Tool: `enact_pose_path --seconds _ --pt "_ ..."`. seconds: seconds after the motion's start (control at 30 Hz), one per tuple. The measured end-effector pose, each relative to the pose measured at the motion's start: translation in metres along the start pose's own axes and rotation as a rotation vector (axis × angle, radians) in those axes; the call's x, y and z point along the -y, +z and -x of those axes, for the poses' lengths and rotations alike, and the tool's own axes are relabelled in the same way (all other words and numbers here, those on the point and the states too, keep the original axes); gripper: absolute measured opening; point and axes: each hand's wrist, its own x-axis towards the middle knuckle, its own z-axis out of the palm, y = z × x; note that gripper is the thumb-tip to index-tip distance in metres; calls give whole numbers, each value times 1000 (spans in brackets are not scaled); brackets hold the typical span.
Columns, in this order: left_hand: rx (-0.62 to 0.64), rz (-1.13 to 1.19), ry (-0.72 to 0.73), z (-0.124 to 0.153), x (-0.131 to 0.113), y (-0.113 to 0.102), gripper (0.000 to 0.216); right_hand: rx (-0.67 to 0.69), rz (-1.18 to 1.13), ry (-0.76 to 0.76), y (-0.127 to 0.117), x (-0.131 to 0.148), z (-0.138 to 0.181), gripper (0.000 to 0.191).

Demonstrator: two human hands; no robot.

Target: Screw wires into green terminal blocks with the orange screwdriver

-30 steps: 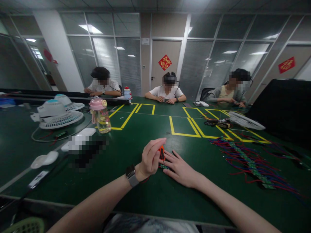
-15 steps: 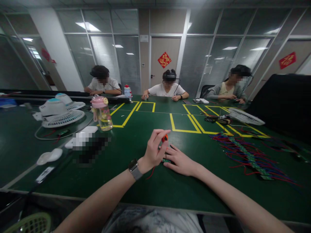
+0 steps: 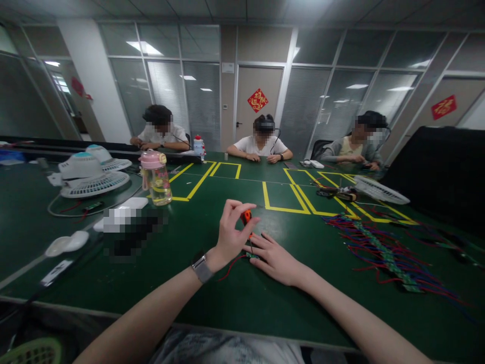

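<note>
My left hand, wearing a watch on the wrist, holds a screwdriver with an orange and black handle, gripped between thumb and fingers. The screwdriver stands nearly upright, its thin shaft pointing down to a small green circuit board on the table. From the board a red wire trails to the left. My right hand lies palm down with fingers spread, beside the board and partly over it. Whether the screwdriver tip touches a screw is too small to tell.
Circuit boards with red and blue wires lie at right, near a white fan grille. Left stand a pink-lidded bottle and white fans. Yellow tape marks the green table. Three people sit opposite.
The view has shifted slightly, so the table things sit a little lower and further left. My hands keep about the same pose. The person opposite in the middle has brought their hands closer together.
</note>
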Motion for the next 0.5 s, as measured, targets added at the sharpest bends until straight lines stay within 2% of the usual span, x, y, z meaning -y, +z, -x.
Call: enact_pose_path --seconds 0.13,0.27,0.5 --pt "121 169 -176 -1 5 0 34 -17 -13 20 1 2 1 44" --pt "88 322 -366 -4 9 4 33 -34 -20 37 0 3 2 42" --pt "68 128 -248 -6 9 -1 20 -47 -29 45 1 3 1 40"
